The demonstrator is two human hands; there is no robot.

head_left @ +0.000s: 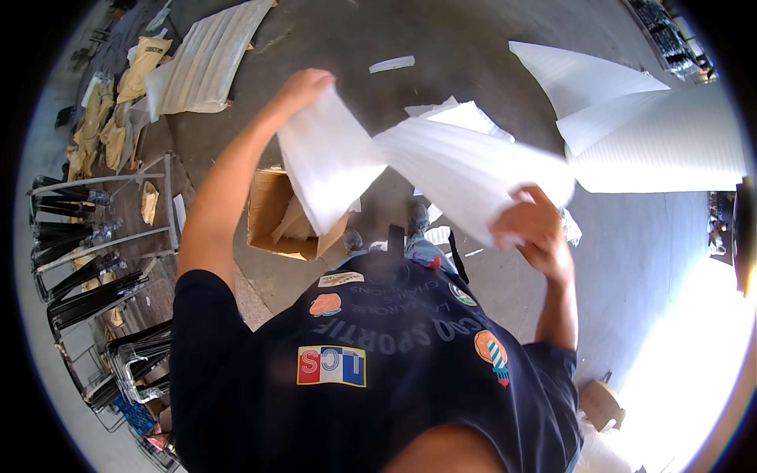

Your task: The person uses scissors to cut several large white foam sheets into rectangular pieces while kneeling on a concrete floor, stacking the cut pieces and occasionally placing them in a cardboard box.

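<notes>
A thin white foam sheet [465,162] is stretched across the space before my body, pinched and twisted near its middle. My left hand [306,91] is closed on its upper left end, with the arm reaching forward. Closer to me on the right, my right hand [530,225] grips the other end, its fingers slightly blurred. Beneath the left part of the sheet, an open cardboard box [264,206] rests on the floor, with brown and pale pieces inside. Some of the box is hidden by the sheet.
Large white foam sheets [658,146] spread over the floor at right. To the left stands a metal rack [172,209] loaded with black metal parts. Ridged whitish sheeting [213,59] and yellowish sacks [146,67] lie at the far left. A white scrap [392,65] lies farther ahead.
</notes>
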